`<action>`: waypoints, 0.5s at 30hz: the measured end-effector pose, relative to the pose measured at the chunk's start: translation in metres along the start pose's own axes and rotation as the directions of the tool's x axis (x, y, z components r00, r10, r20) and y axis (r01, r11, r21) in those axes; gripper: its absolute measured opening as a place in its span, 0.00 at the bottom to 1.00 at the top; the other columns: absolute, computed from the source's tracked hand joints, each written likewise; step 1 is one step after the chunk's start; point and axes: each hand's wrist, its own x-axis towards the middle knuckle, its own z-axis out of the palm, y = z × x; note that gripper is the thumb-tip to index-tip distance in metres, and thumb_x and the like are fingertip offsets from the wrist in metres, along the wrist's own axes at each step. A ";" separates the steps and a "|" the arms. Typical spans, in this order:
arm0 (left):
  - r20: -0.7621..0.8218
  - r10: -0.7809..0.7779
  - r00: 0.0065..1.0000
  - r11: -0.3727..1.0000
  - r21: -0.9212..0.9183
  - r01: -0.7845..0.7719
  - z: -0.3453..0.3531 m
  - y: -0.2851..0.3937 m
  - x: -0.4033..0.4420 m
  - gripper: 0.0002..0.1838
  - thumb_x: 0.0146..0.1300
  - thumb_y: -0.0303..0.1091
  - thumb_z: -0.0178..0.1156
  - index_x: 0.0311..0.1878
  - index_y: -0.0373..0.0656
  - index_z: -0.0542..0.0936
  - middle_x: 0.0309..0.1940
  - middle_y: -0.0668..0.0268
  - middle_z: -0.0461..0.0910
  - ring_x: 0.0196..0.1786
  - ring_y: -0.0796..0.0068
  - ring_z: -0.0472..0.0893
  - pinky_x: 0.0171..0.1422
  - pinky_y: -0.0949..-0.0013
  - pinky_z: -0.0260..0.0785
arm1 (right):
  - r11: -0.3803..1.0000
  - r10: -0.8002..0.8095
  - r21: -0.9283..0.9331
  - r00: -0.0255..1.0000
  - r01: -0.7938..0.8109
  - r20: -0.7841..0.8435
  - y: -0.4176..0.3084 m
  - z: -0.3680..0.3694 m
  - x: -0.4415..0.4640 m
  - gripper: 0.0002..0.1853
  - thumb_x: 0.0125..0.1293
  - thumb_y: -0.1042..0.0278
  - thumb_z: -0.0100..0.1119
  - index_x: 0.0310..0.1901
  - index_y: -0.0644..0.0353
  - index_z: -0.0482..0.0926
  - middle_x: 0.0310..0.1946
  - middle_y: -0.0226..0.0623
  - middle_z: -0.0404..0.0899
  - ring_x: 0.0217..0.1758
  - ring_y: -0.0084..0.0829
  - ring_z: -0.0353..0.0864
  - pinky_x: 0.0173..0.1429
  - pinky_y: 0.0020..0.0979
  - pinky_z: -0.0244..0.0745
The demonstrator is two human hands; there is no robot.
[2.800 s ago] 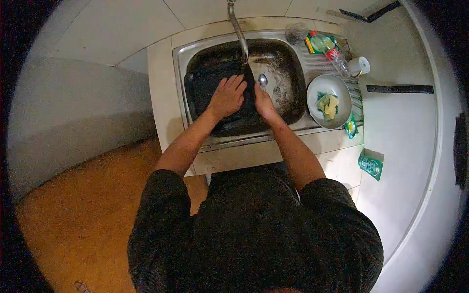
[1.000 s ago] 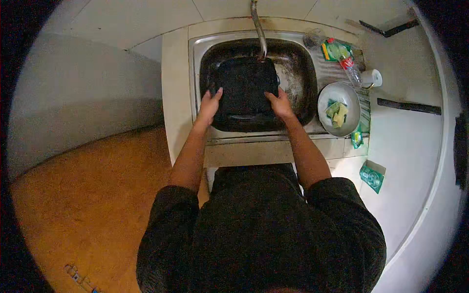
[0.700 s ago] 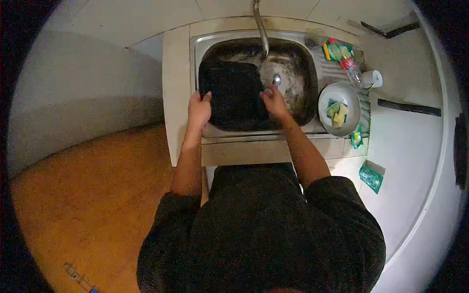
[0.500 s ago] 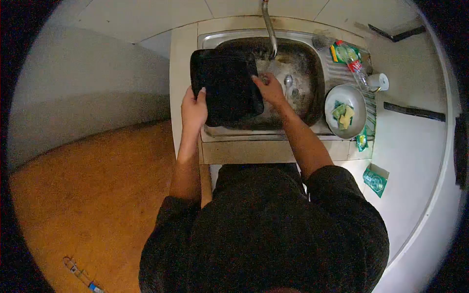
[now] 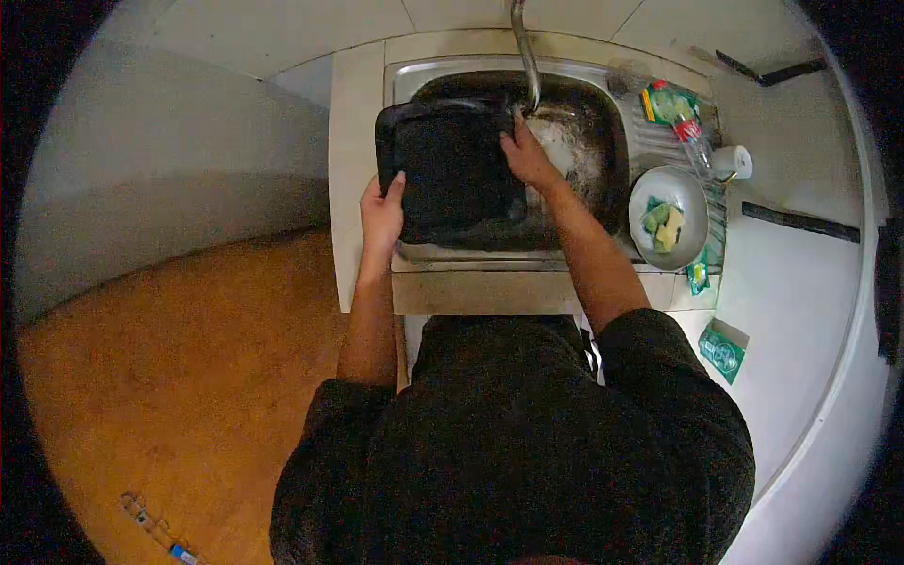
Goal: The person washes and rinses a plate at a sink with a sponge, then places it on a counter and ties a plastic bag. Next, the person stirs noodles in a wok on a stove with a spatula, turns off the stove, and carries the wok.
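I hold a black rectangular tray (image 5: pixel 447 169) with a raised rim over the steel sink (image 5: pixel 603 104). My left hand (image 5: pixel 382 212) grips its left edge, thumb on top and the other fingers hidden beneath. On the right edge, close to its far corner, my right hand (image 5: pixel 529 158) is closed around the rim. The curved metal tap (image 5: pixel 525 56) hangs just beyond the right hand. The tray covers the left part of the basin, and whitish residue shows on the basin floor to its right.
On the drainboard to the right stands a metal bowl (image 5: pixel 695 212) holding a yellow and green sponge (image 5: pixel 667 228). Behind it are a clear plastic bottle (image 5: pixel 695 141) with a red label, a green packet (image 5: pixel 664 102) and a white cup (image 5: pixel 737 163). A green packet (image 5: pixel 723 350) lies lower right.
The tray has shifted slightly to the right and its far rim shows more. My right hand has slid farther up the tray's right edge, towards the tap. My left hand keeps its grip.
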 end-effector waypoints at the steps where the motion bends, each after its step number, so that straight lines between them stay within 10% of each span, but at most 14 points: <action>1: -0.006 0.000 1.000 1.000 -0.029 0.000 0.003 0.000 0.001 0.13 0.69 0.35 0.59 0.52 0.38 0.79 0.45 0.68 0.83 0.45 0.79 0.79 0.52 0.72 0.71 | 0.992 -0.052 0.118 0.997 0.045 0.056 0.035 0.010 0.012 0.32 0.71 0.57 0.51 0.69 0.68 0.56 0.60 0.54 0.72 0.63 0.44 0.72 0.67 0.39 0.65; 6: -0.003 0.007 1.000 0.987 -0.163 -0.008 0.034 -0.009 0.012 0.18 0.68 0.38 0.61 0.55 0.36 0.77 0.48 0.64 0.81 0.47 0.76 0.78 0.54 0.70 0.70 | 0.952 -0.111 0.294 0.992 0.090 0.055 0.043 -0.009 -0.011 0.31 0.68 0.67 0.56 0.69 0.66 0.58 0.57 0.50 0.73 0.60 0.36 0.73 0.67 0.37 0.65; 8: 0.003 -0.055 0.998 0.970 -0.237 0.054 0.048 -0.023 0.025 0.20 0.67 0.39 0.62 0.56 0.34 0.76 0.49 0.62 0.81 0.48 0.74 0.78 0.55 0.70 0.70 | 0.997 0.000 0.078 0.998 0.005 -0.060 0.030 -0.031 -0.022 0.34 0.68 0.54 0.55 0.70 0.61 0.58 0.60 0.57 0.72 0.64 0.52 0.71 0.68 0.44 0.65; 15: 0.201 -0.002 0.979 0.986 0.162 -0.032 0.119 -0.036 0.040 0.23 0.62 0.43 0.67 0.53 0.36 0.78 0.45 0.61 0.82 0.48 0.70 0.79 0.56 0.67 0.70 | 0.975 -0.119 -0.221 0.913 0.033 -0.389 0.006 -0.085 -0.051 0.25 0.68 0.66 0.52 0.65 0.65 0.63 0.57 0.64 0.72 0.60 0.61 0.72 0.62 0.45 0.69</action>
